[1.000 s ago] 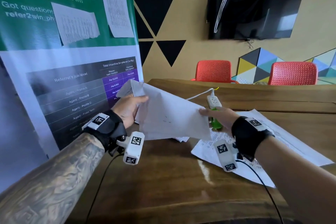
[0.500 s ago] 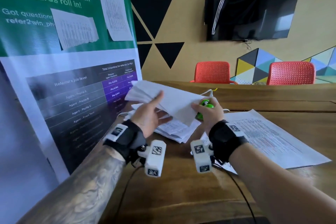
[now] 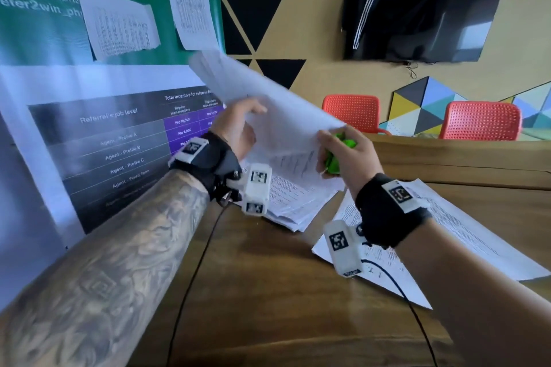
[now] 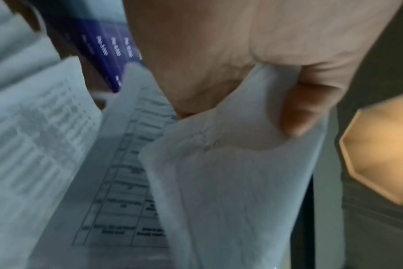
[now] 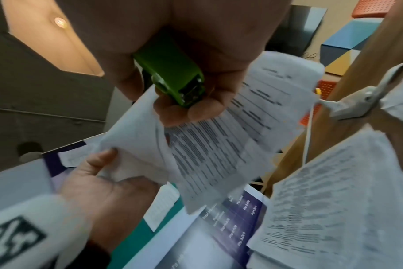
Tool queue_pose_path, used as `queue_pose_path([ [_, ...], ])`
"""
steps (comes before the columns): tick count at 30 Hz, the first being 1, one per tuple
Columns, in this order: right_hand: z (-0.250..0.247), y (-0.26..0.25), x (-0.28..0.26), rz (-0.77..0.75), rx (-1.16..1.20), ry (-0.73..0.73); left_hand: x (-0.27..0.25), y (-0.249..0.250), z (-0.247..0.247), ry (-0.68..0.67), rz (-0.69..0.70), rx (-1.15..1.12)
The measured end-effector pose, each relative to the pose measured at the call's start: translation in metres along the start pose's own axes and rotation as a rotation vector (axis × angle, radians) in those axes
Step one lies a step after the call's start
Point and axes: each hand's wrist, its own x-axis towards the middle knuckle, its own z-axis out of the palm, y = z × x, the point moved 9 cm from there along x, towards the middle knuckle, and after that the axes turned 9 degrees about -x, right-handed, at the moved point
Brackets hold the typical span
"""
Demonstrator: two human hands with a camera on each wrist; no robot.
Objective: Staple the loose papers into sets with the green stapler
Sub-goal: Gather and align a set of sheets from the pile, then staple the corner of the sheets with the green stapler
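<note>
— Between the two hands, what is being held up?
— A thin set of printed sheets (image 3: 268, 104), lifted off the table (image 3: 268, 292). The left hand (image 3: 235, 128) pinches one edge, thumb over the paper, probably to keep the pages squared and taut.
— And the other grip?
— The right hand (image 3: 347, 155) is curled around the green stapler (image 5: 173, 72), its mouth at the corner of the sheets nearest that grip. The corner seems fed into the mouth, though blur hides whether it is pressed.
— Why in the air?
— Likely so the corner reaches the stapler freely.
— The rest of the loose papers?
— One stack (image 3: 298, 197) lies below the left grip, and spread sheets (image 3: 477, 235) lie under the right wrist.
</note>
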Motion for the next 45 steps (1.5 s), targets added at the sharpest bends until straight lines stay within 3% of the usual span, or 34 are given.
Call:
queue_pose_path([
  [3,0.005,-0.015,0.003,-0.037,0.056,-0.029,0.009,0.002,0.012,-0.183,-0.094,-0.169],
  [5,0.013,-0.013,0.002,-0.008,0.027,-0.108,0.013,-0.013,-0.003,-0.112,-0.130,-0.064],
  [8,0.029,0.005,-0.003,0.084,0.009,-0.250,0.020,-0.061,-0.049,0.106,-0.177,0.279],
  [11,0.041,0.035,-0.002,0.220,0.135,-0.303,0.018,-0.114,-0.089,0.152,-0.352,0.496],
  [13,0.047,0.054,0.002,0.261,0.116,-0.317,0.011,-0.125,-0.102,0.139,-0.396,0.597],
  [19,0.064,0.085,0.024,0.250,-0.164,-0.301,0.019,-0.115,-0.128,0.117,-0.389,0.889],
  [22,0.076,0.085,0.036,0.165,-0.294,-0.284,0.033,-0.087,-0.137,0.164,-0.215,1.084],
  [24,0.084,0.088,0.043,0.130,-0.405,-0.287,0.040,-0.088,-0.138,0.137,-0.177,0.841],
  [27,0.099,0.095,0.047,0.106,-0.471,-0.334,0.031,-0.108,-0.128,0.023,-0.324,0.312],
  [29,0.109,0.103,0.050,0.115,-0.438,-0.373,0.035,-0.116,-0.132,-0.009,-0.332,0.386],
  [32,0.123,0.110,0.049,0.125,-0.425,-0.456,0.041,-0.112,-0.132,-0.016,-0.218,0.646],
  [34,0.134,0.113,0.045,0.098,-0.537,-0.550,0.040,-0.110,-0.132,0.014,-0.187,0.598],
  [39,0.133,0.105,0.047,0.035,-0.573,-0.589,0.022,-0.127,-0.117,-0.092,-0.353,0.164],
  [45,0.126,0.085,0.041,-0.164,-0.744,-0.550,0.023,-0.121,-0.115,-0.029,-0.233,0.129],
])
